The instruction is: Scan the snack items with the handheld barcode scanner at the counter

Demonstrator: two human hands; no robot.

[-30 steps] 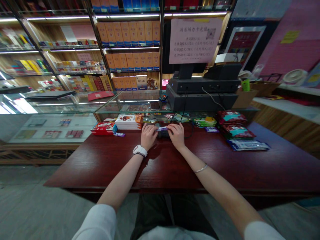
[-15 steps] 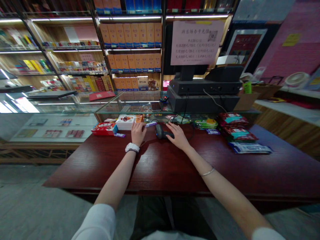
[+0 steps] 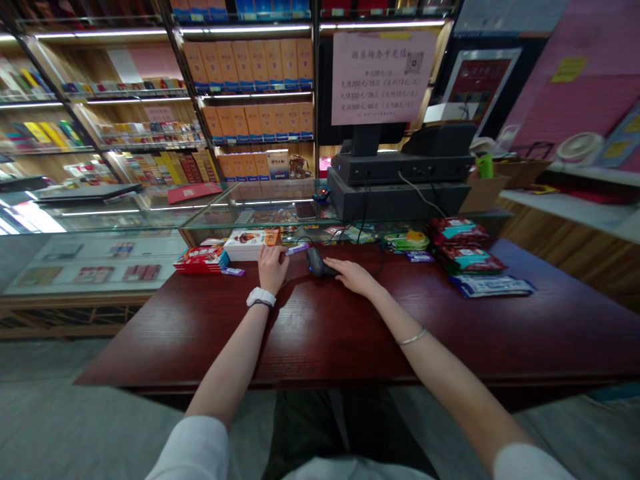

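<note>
My left hand (image 3: pixel 273 265), with a white watch on the wrist, rests on the dark red table (image 3: pixel 320 327). It pinches a small purple packet (image 3: pixel 298 249) that sticks out to the right. My right hand (image 3: pixel 351 275) lies flat with its fingers stretched out. Its fingertips touch a black corded barcode scanner (image 3: pixel 315 262) lying on the table between the two hands.
Left of my left hand lie a white box (image 3: pixel 245 244), red packets (image 3: pixel 201 259) and another small purple packet (image 3: pixel 233 271). To the right are a green packet (image 3: pixel 409 241) and snack bags (image 3: pixel 469 259). A cash register (image 3: pixel 400 175) stands on the glass counter (image 3: pixel 250 207) behind.
A second ago both hands held the purple packet over the scanner. My left hand has carried it off to the left, and my right hand has let go and flattened beside the scanner.
</note>
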